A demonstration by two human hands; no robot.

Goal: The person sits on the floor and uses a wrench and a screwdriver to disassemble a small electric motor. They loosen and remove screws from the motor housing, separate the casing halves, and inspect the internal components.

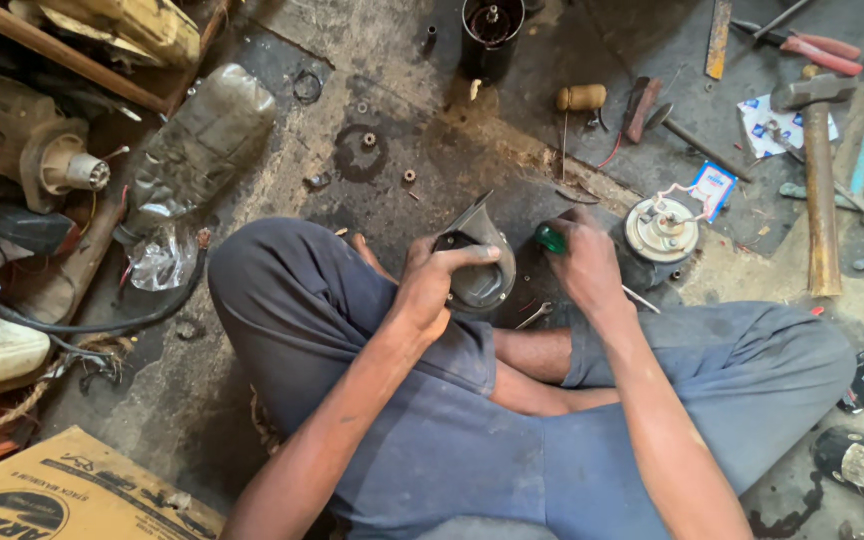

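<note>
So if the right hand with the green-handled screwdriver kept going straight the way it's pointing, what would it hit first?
Most likely the grey horn-shaped housing that the left hand grips. The right hand holds the green-handled screwdriver angled toward it, close beside it. The tip is hidden, so whether it already touches is unclear.

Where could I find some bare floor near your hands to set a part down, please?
Bare patches: the floor between the plastic bottle and the black cylinder, dotted with washers, and beside the hammer. The tool pile at upper right and the junk on the left are crowded.
</note>
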